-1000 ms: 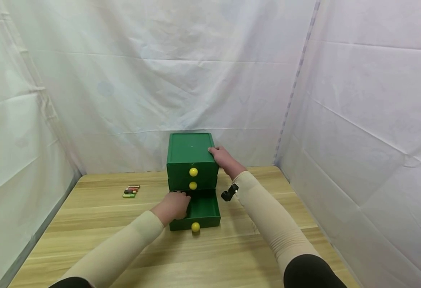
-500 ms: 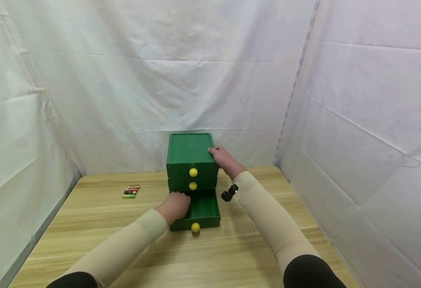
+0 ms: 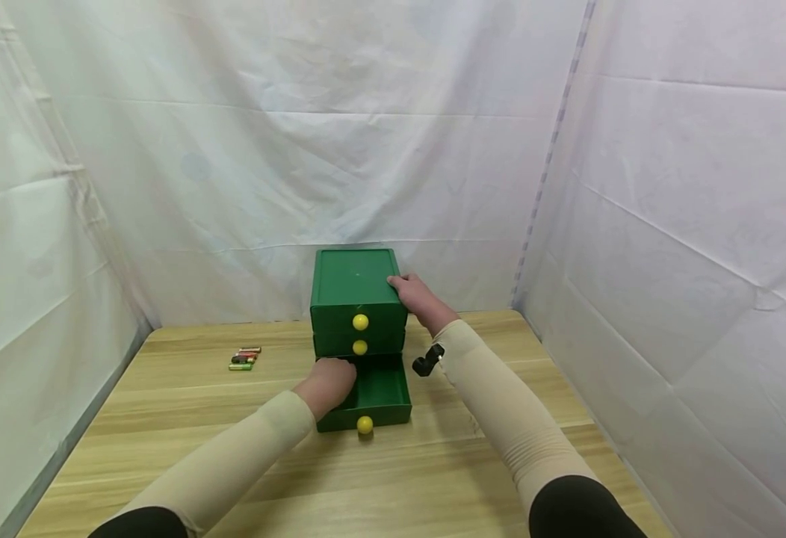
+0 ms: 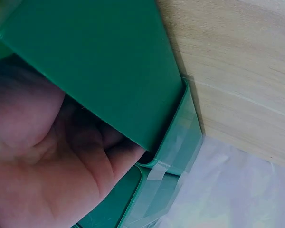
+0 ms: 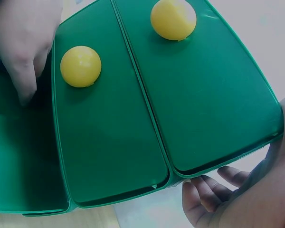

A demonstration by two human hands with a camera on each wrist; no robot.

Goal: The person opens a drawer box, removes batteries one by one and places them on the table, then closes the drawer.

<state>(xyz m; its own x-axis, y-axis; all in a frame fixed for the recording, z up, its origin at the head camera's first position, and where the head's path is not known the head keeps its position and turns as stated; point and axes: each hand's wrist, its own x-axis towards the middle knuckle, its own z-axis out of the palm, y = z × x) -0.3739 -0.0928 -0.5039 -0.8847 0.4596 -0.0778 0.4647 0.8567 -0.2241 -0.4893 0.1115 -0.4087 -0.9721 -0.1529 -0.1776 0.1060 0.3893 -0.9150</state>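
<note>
A green drawer cabinet (image 3: 356, 276) stands on the table with its bottom drawer (image 3: 386, 415) pulled out. My left hand (image 3: 331, 385) reaches into the left part of that drawer. In the left wrist view the drawer wall (image 4: 104, 61) hides most of the fingertips; whether they hold something cannot be made out. A finger of that left hand (image 5: 26, 52) points down into the drawer in the right wrist view, with a small bluish spot beside it. My right hand (image 3: 423, 300) holds the cabinet's right top edge, thumb on top and fingers (image 5: 206, 194) along the side.
Several batteries (image 3: 243, 358) lie together on the wooden table (image 3: 184, 403), left of the cabinet. Yellow knobs (image 3: 361, 322) stick out from the drawer fronts; the upper two drawers are closed. White curtains (image 3: 393, 149) hang behind and at both sides.
My left hand has shifted slightly within the bottom drawer, and its fingers now show less in the head view. The right hand, the cabinet and the batteries on the table have stayed put.
</note>
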